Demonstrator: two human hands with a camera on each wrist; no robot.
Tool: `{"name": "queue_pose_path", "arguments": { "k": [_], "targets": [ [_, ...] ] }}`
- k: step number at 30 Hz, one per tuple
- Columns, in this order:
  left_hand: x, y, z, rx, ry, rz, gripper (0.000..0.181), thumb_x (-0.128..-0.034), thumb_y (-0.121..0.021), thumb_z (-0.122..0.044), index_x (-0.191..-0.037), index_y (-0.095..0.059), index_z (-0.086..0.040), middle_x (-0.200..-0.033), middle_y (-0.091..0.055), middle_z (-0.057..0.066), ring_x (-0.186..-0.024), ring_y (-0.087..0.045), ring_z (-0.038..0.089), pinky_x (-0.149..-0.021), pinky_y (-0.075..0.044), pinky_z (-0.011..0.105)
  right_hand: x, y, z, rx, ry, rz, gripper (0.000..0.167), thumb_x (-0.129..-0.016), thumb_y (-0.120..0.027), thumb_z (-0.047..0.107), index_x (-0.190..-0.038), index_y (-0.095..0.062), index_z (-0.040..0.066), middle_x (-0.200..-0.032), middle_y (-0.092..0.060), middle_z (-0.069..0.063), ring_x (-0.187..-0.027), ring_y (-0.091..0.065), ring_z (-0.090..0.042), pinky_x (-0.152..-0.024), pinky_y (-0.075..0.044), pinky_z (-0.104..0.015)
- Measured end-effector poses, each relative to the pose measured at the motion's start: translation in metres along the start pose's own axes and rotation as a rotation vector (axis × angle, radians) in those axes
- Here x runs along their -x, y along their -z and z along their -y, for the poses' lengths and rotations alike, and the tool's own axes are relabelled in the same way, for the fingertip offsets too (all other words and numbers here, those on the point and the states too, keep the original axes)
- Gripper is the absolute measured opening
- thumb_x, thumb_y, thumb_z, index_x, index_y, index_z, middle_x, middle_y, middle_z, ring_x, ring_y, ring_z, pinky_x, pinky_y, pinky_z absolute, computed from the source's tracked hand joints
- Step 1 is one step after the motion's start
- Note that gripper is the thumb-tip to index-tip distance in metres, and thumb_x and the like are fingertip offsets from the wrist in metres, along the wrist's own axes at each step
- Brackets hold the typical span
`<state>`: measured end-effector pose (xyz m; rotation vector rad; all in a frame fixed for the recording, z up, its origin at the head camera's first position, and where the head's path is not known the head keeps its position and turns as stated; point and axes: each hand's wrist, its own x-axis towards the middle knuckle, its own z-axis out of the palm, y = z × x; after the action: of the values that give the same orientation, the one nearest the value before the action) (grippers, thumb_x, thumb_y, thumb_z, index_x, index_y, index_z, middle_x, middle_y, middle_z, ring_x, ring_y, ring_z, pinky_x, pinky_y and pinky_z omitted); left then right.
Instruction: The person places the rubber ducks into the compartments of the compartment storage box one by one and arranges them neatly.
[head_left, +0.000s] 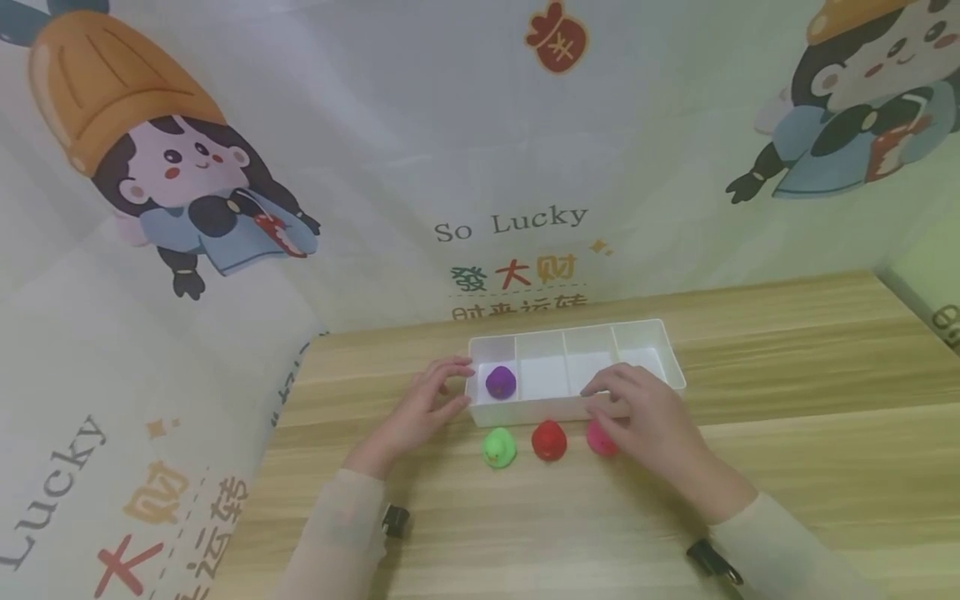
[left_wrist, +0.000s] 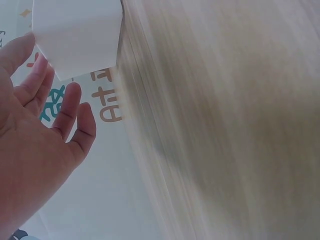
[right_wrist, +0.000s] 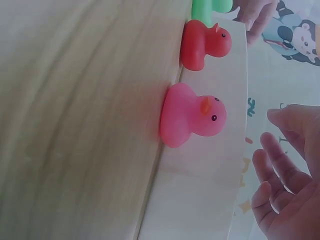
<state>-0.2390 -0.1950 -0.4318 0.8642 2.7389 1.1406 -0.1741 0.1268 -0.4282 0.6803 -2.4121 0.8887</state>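
Note:
A white tray [head_left: 540,410] with compartments in a row stands on the table, and a purple rubber duck [head_left: 501,382] sits in its leftmost compartment. My left hand [head_left: 423,408] is at the tray's left end, thumb and fingers spread against or very near its corner; exact contact is hard to tell. Above the tray's front wall hovers my right hand [head_left: 648,417], fingers loosely bent with nothing between them. Below it, partly covered in the head view, is a pink rubber duck [right_wrist: 192,116]. A red duck [head_left: 550,440] and a green duck [head_left: 498,448] stand left of it, along the tray's front.
The wooden table [head_left: 525,533] meets a printed cloth backdrop [head_left: 390,167] behind the tray. Cloth also hangs along the left side. Dark clip-like pieces [head_left: 396,521] show by both wrists.

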Motion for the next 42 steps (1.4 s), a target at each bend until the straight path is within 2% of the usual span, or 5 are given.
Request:
{"name": "queue_pose_path", "arguments": {
  "k": [6,11,21,28,42],
  "targets": [
    [0.000,0.002,0.003,-0.002,-0.019,-0.010,0.038,-0.0863,-0.057,-0.022,-0.121,-0.046,-0.012,-0.136,-0.032,-0.003,-0.106,-0.040,0.029,-0.084,-0.039,0.043,0.004,0.000,-0.002,-0.023,0.020,-0.001,0.021,-0.072,-0.069,0.015,-0.092,-0.062,0.019,-0.097,-0.055,0.010,-0.083,-0.052,-0.008,-0.069,-0.047,-0.025],
    [0.000,0.002,0.004,-0.018,-0.040,-0.011,0.037,-0.0863,-0.057,-0.022,-0.121,-0.046,-0.012,-0.135,-0.033,0.000,-0.106,-0.039,0.023,-0.084,-0.039,0.041,0.009,0.001,-0.004,-0.027,0.004,0.023,0.024,-0.071,-0.071,0.014,-0.092,-0.062,0.020,-0.095,-0.055,0.011,-0.077,-0.053,-0.008,-0.066,-0.047,-0.024],
    [0.000,0.002,0.002,-0.024,-0.020,-0.006,0.037,-0.0867,-0.056,-0.023,-0.121,-0.046,-0.014,-0.136,-0.033,-0.002,-0.104,-0.041,0.029,-0.083,-0.039,0.043,0.017,0.004,-0.005,0.014,-0.042,0.087,0.025,-0.071,-0.072,0.021,-0.094,-0.062,0.023,-0.094,-0.054,0.015,-0.086,-0.052,-0.008,-0.073,-0.044,-0.029],
    [0.000,0.001,0.002,-0.038,-0.021,-0.013,0.037,-0.0864,-0.057,-0.023,-0.121,-0.046,-0.015,-0.135,-0.033,-0.004,-0.103,-0.041,0.022,-0.083,-0.039,0.040,0.020,0.005,-0.005,0.030,-0.039,0.112,0.021,-0.073,-0.071,0.028,-0.092,-0.063,0.024,-0.090,-0.056,0.015,-0.082,-0.052,-0.007,-0.071,-0.044,-0.029],
    [-0.001,-0.001,0.002,-0.035,-0.015,-0.005,0.037,-0.0863,-0.057,-0.022,-0.121,-0.046,-0.014,-0.136,-0.033,-0.003,-0.106,-0.041,0.028,-0.084,-0.038,0.040,0.025,0.007,-0.003,0.068,-0.112,0.203,0.027,-0.072,-0.070,0.040,-0.095,-0.062,0.028,-0.092,-0.058,0.016,-0.082,-0.052,-0.007,-0.072,-0.043,-0.031]
  ]
}}
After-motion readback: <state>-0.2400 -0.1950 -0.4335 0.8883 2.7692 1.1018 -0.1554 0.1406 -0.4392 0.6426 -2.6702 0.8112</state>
